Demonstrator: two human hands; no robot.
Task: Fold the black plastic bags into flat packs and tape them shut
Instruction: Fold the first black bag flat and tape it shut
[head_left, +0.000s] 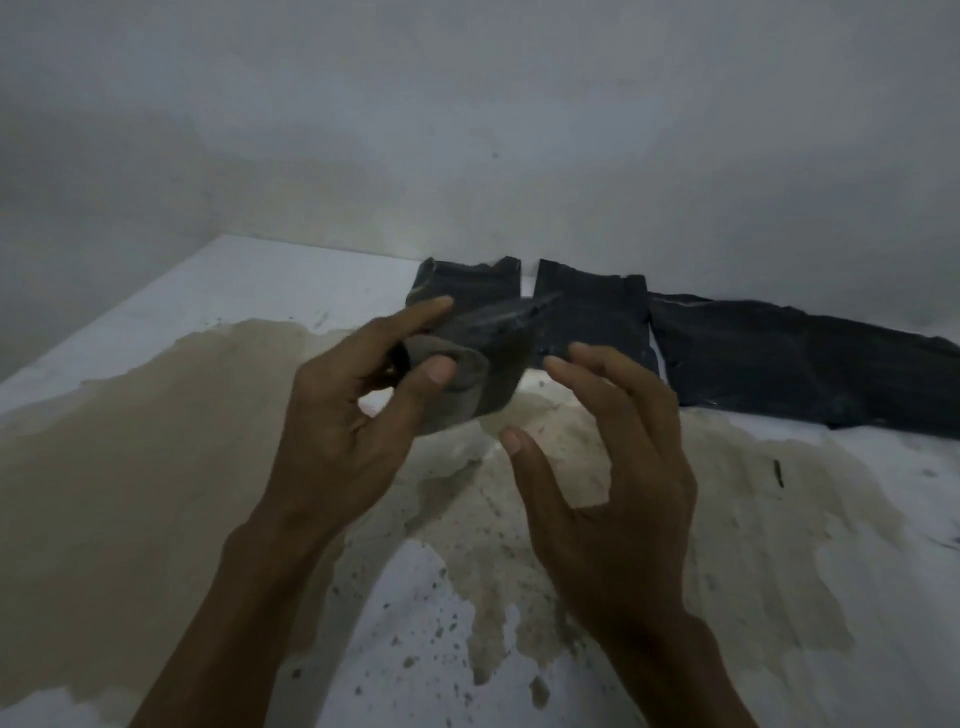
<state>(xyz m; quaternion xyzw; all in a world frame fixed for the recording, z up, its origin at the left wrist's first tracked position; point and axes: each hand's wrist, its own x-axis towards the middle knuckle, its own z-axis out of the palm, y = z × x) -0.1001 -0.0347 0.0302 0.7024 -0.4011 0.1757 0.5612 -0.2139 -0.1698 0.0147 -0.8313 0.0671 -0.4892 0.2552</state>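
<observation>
My left hand (353, 410) holds a folded black pack (498, 353) up above the surface, thumb pressed on a brownish strip of tape (457, 395) that wraps its near end. Just to the right, my right hand (613, 467) hovers with fingers spread and nothing in it, fingertips close to the pack. Behind, against the wall, lie two folded black packs (467, 283) (597, 312) side by side. A longer unfolded black bag (800, 364) stretches out flat to their right.
The white work surface (208, 291) carries a large tan stain (156, 441) and dark specks. A plain grey wall (467, 130) rises right behind the bags, with a corner at the left. A small dark scrap (777, 473) lies at the right.
</observation>
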